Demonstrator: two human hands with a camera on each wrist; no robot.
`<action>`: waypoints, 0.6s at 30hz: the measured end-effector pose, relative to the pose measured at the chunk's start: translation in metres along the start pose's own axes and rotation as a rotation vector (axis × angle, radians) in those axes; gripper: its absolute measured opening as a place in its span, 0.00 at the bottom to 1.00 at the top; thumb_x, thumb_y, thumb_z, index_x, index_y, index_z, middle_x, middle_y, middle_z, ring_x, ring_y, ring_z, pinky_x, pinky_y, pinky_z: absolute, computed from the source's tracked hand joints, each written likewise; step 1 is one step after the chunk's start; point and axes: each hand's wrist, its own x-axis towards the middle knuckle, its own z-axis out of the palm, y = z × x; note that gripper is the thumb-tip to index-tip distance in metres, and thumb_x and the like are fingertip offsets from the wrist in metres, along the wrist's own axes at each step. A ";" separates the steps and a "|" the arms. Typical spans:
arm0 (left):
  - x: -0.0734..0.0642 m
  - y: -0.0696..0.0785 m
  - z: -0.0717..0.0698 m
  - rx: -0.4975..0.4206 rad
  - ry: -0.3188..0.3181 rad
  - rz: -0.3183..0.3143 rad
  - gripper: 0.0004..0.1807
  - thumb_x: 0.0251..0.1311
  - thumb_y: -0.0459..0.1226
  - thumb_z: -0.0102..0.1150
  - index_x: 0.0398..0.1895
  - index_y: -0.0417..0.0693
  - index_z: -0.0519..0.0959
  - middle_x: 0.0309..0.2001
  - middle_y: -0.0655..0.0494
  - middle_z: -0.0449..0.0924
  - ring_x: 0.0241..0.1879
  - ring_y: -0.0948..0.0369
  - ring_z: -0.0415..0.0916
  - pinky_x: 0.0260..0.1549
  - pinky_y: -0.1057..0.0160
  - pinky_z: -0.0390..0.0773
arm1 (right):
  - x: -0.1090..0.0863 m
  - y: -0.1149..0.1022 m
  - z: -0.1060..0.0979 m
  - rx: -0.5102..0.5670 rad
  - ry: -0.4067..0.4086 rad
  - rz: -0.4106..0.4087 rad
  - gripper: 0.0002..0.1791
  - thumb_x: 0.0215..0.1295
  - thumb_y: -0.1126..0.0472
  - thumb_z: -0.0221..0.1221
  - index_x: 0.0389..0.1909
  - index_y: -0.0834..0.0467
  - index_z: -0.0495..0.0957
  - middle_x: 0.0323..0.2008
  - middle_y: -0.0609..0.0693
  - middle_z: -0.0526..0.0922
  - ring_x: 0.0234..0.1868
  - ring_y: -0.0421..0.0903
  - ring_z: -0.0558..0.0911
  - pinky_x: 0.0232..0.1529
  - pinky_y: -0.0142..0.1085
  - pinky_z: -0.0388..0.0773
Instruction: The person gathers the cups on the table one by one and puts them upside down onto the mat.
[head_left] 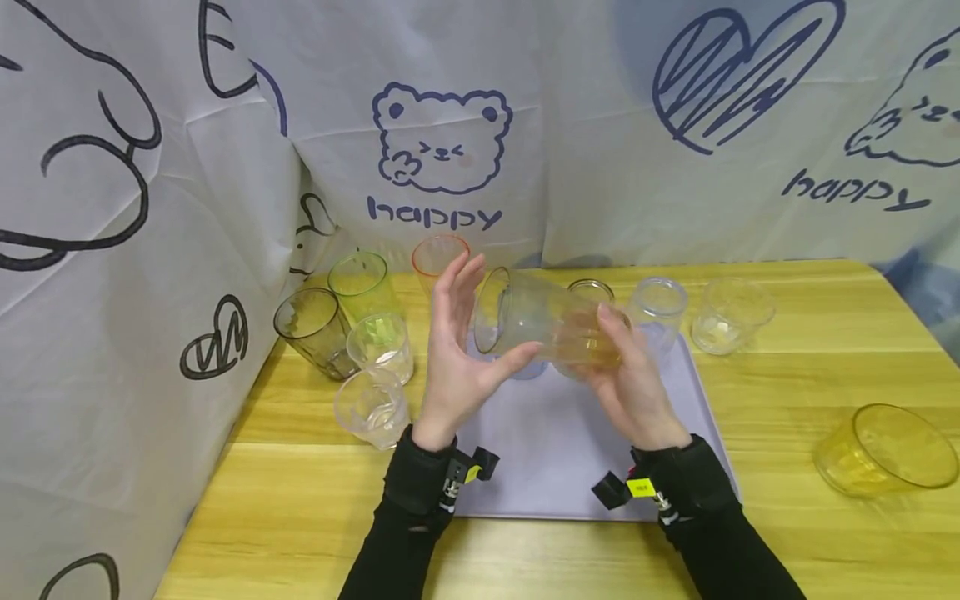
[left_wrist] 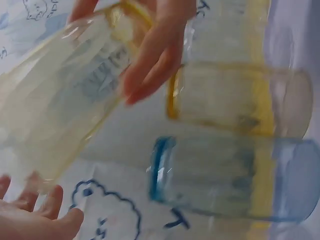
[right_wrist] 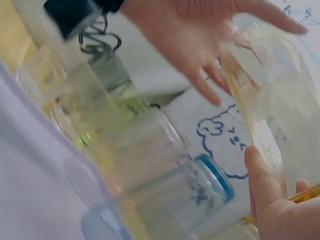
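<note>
Above the tray, a see-through pale yellow cup (head_left: 555, 321) is tilted onto its side, mouth toward the left. My right hand (head_left: 633, 383) grips it round its base end; this grip also shows in the left wrist view, where the right hand (left_wrist: 157, 55) curls at the cup's thick bottom. At the mouth end, my left hand (head_left: 465, 358) is spread, fingers raised beside the rim and thumb along the lower side. Behind them, a blue cup (left_wrist: 200, 177) and a yellowish cup (left_wrist: 215, 100) stand upside down on the lilac tray (head_left: 540, 467).
Left of the tray stand a grey cup (head_left: 311, 333), a green cup (head_left: 363, 287) and clear cups (head_left: 375, 408). A red-rimmed cup (head_left: 438, 254) is behind. Rightward are an upturned clear cup (head_left: 660, 304), another clear cup (head_left: 731, 317) and a yellow cup (head_left: 885, 454).
</note>
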 end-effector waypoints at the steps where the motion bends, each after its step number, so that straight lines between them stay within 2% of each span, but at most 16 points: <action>1: 0.000 0.001 -0.003 0.028 -0.008 0.017 0.61 0.48 0.66 0.69 0.77 0.44 0.52 0.76 0.49 0.61 0.76 0.53 0.59 0.79 0.54 0.55 | 0.000 -0.002 0.000 -0.035 0.012 -0.020 0.11 0.77 0.49 0.50 0.55 0.44 0.70 0.49 0.40 0.81 0.48 0.39 0.82 0.51 0.34 0.81; 3: 0.001 0.004 -0.009 0.101 -0.037 0.044 0.59 0.48 0.60 0.75 0.76 0.43 0.55 0.76 0.49 0.62 0.76 0.53 0.60 0.79 0.53 0.56 | -0.001 -0.005 -0.001 -0.098 0.017 -0.063 0.09 0.78 0.54 0.50 0.54 0.45 0.70 0.48 0.40 0.81 0.47 0.39 0.83 0.50 0.34 0.82; 6: 0.001 0.009 -0.016 0.259 -0.108 0.083 0.58 0.43 0.49 0.81 0.76 0.44 0.58 0.75 0.48 0.63 0.75 0.52 0.60 0.78 0.50 0.58 | -0.002 -0.008 -0.002 -0.230 0.017 -0.124 0.12 0.76 0.61 0.51 0.56 0.46 0.69 0.50 0.41 0.78 0.47 0.38 0.82 0.49 0.31 0.83; 7: 0.001 0.010 -0.017 0.319 -0.132 0.091 0.58 0.41 0.46 0.83 0.76 0.45 0.59 0.75 0.48 0.63 0.75 0.52 0.60 0.77 0.50 0.60 | -0.002 -0.009 -0.003 -0.295 0.017 -0.145 0.14 0.75 0.63 0.51 0.56 0.46 0.69 0.53 0.42 0.76 0.49 0.38 0.81 0.50 0.30 0.83; 8: 0.001 0.013 -0.018 0.380 -0.157 0.095 0.59 0.39 0.44 0.83 0.76 0.47 0.60 0.75 0.49 0.64 0.75 0.52 0.61 0.76 0.50 0.61 | -0.002 -0.009 -0.004 -0.355 0.014 -0.166 0.16 0.74 0.65 0.52 0.58 0.47 0.69 0.55 0.42 0.75 0.53 0.37 0.79 0.56 0.32 0.80; 11: 0.000 0.017 -0.016 0.540 -0.227 0.105 0.59 0.39 0.50 0.83 0.76 0.52 0.60 0.74 0.52 0.65 0.74 0.55 0.62 0.74 0.51 0.65 | -0.001 -0.008 -0.006 -0.548 0.019 -0.238 0.22 0.69 0.68 0.59 0.60 0.49 0.68 0.60 0.41 0.70 0.60 0.38 0.72 0.67 0.38 0.70; 12: 0.000 0.018 -0.015 0.584 -0.249 0.113 0.59 0.39 0.51 0.83 0.76 0.53 0.60 0.74 0.53 0.66 0.73 0.55 0.63 0.73 0.52 0.66 | 0.000 -0.008 -0.006 -0.600 0.019 -0.264 0.24 0.67 0.69 0.61 0.60 0.50 0.68 0.59 0.41 0.71 0.61 0.38 0.72 0.67 0.39 0.70; 14: -0.001 0.017 -0.011 0.662 -0.287 0.131 0.58 0.40 0.54 0.82 0.76 0.52 0.61 0.73 0.53 0.67 0.72 0.55 0.65 0.72 0.53 0.69 | 0.000 -0.006 -0.007 -0.673 0.009 -0.313 0.26 0.64 0.70 0.64 0.60 0.54 0.68 0.56 0.40 0.74 0.60 0.38 0.73 0.66 0.38 0.70; 18: -0.004 0.011 -0.001 0.774 -0.349 0.143 0.58 0.40 0.56 0.81 0.75 0.50 0.62 0.72 0.53 0.69 0.71 0.54 0.69 0.71 0.54 0.70 | 0.001 -0.003 -0.007 -0.735 -0.018 -0.384 0.29 0.59 0.72 0.67 0.61 0.60 0.68 0.51 0.43 0.76 0.54 0.38 0.77 0.54 0.27 0.77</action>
